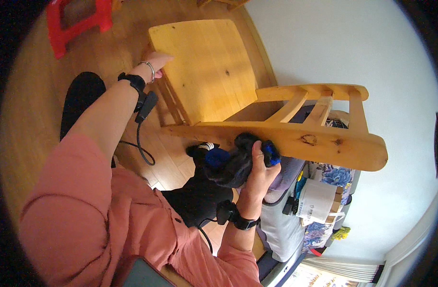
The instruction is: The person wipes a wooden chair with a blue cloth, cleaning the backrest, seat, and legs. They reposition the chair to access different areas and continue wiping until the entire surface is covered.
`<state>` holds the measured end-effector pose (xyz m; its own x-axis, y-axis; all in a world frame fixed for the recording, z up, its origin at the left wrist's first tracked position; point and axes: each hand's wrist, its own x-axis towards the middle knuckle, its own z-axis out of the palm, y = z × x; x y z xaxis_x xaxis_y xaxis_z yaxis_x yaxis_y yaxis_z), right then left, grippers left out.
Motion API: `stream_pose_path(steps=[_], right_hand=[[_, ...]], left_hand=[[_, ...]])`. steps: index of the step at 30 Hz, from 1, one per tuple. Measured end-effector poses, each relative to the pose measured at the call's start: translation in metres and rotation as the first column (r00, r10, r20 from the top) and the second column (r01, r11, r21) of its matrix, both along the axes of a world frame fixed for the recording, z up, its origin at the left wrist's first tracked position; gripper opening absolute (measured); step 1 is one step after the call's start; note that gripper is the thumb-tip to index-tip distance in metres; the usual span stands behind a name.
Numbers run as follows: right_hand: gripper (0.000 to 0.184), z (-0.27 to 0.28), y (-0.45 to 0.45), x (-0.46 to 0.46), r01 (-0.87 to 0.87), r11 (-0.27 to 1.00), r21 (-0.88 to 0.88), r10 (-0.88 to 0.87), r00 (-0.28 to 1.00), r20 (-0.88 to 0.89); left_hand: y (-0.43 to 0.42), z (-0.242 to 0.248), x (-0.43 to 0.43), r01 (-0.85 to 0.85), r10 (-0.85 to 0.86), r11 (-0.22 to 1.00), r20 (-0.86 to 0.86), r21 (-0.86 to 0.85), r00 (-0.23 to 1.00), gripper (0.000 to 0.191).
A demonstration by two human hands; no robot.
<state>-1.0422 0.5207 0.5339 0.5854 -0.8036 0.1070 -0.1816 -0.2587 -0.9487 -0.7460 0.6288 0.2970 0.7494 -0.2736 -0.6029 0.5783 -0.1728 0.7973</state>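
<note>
A wooden chair (208,71) stands before me, its slatted backrest (323,132) towards the right in the head view. My left hand (159,64) grips the near side edge of its seat, with fingers above and below the edge. Closed around a dark, fuzzy, soft bundle with blue parts (233,165), my right hand (259,168) is beside the lower rail of the backrest. I cannot tell exactly what the bundle is. Both wrists carry black straps with small devices and cables; a silver bangle is on the left one.
A red plastic stool (79,27) stands at upper left on the wooden floor. Past the chair are a grey-covered sofa (281,229), floral cushions (337,175) and a white paper bag (317,201). A white wall (330,43) rises behind the chair. Cables hang near my legs.
</note>
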Motion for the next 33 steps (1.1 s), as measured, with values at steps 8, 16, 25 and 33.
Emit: stream_pose_path(steps=[8,16,25,33], right_hand=[[0.017,-0.008,0.003,0.001,-0.004,1.000,-0.021,0.006,0.996,0.089],[0.013,-0.013,0.010,0.008,-0.066,0.998,-0.016,0.068,0.976,0.205],[0.012,-0.006,0.065,0.033,-0.300,0.950,0.087,0.292,0.952,0.088],[0.037,-0.067,0.077,0.043,-0.317,0.944,-0.094,0.329,0.926,0.186]], left_hand=[[-0.005,0.011,-0.091,0.059,-0.061,0.998,0.075,0.030,0.995,0.060],[-0.026,0.047,-0.136,0.012,-0.021,0.969,-0.035,-0.245,0.999,0.063],[0.015,0.016,-0.068,-0.029,0.018,0.974,-0.050,-0.226,0.999,0.064],[0.056,0.045,-0.043,0.067,-0.092,0.930,-0.055,-0.362,0.994,0.087]])
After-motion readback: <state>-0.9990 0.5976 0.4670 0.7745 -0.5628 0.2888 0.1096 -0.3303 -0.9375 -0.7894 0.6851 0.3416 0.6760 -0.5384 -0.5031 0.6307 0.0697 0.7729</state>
